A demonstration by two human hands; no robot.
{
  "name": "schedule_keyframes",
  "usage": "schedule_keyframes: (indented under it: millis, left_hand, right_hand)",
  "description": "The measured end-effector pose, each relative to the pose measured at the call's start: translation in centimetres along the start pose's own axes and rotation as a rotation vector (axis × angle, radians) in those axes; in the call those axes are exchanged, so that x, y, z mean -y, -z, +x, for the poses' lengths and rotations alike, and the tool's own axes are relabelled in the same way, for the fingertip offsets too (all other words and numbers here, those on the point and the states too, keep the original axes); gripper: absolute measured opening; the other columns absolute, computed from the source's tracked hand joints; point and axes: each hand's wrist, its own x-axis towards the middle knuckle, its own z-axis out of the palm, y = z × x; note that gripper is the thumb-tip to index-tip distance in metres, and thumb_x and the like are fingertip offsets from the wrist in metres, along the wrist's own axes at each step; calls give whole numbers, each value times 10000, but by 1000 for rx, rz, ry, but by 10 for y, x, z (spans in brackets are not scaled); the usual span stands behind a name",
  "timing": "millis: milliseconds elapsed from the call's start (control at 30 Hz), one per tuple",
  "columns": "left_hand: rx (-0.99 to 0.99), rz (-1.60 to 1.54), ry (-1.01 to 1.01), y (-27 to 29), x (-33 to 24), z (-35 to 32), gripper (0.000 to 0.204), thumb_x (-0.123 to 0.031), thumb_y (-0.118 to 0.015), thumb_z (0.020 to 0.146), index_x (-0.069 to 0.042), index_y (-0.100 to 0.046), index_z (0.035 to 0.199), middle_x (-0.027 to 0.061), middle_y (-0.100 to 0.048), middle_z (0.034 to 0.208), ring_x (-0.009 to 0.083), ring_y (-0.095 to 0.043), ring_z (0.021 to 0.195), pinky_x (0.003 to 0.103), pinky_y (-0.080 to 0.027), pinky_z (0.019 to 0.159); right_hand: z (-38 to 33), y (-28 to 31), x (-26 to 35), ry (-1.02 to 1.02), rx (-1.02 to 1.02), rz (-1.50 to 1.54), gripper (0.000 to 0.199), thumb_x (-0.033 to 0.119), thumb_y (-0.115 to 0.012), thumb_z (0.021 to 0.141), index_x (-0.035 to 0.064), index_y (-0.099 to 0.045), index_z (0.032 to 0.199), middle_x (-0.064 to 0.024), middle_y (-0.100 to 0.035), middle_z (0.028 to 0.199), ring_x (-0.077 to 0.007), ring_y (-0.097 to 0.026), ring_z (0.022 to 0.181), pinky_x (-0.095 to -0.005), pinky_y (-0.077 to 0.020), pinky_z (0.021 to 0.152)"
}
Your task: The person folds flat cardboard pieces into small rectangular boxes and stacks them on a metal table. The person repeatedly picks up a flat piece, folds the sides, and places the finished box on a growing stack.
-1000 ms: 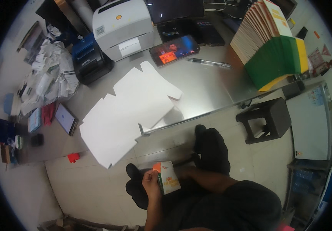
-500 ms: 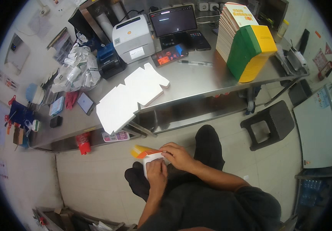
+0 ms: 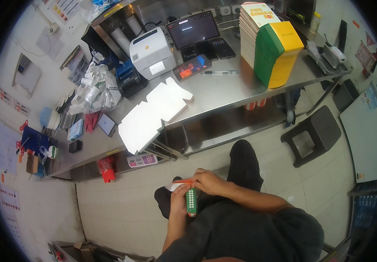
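Above my lap I hold a small, partly folded cardboard box (image 3: 191, 201) with a green side patterned in white, an orange edge and a white inner flap. My left hand (image 3: 180, 197) grips its left side, fingers closed near the upper edge. Around the orange top edge, my right hand (image 3: 209, 182) pinches the card; its fingertips are partly hidden. Beyond my hands, flat white box blanks (image 3: 147, 120) lie stacked at the near edge of the metal table (image 3: 217, 94).
A green-and-yellow carton stack (image 3: 269, 56) stands at the table's right beside white printed cartons (image 3: 249, 39). Further left are a label printer (image 3: 152, 52), a tablet (image 3: 193, 30), a phone (image 3: 192, 67) and a pen (image 3: 220, 72). A dark stool (image 3: 313, 135) stands on the floor at right.
The box has turned in my hands: its white inside and blurred yellow flap faced up before, and its green patterned side shows now. Both hands stay on it. The view has shifted slightly.
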Motion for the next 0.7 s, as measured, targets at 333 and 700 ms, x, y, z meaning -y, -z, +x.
schedule_keyframes:
  millis: [333, 700]
  left_hand:
    - [47, 106, -195, 4, -1, 5, 121, -134, -707, 1024, -15, -694, 1039, 67, -750, 911, 119, -686, 707, 271, -563, 658]
    - [114, -63, -246, 21, 14, 8, 171, -78, -741, 992, -24, -660, 1134, 86, -751, 1010, 137, -722, 852, 279, -594, 785]
  right_hand:
    - [21, -2, 1, -148, -65, 325, 148, 159, -739, 927, 14, -763, 928, -161, -735, 1062, -305, -703, 1030, -392, -529, 942]
    - [28, 0, 3, -55, 95, 223, 137, 151, -740, 918, 24, -779, 952, -155, -741, 1097, -307, -708, 1037, -402, -544, 923]
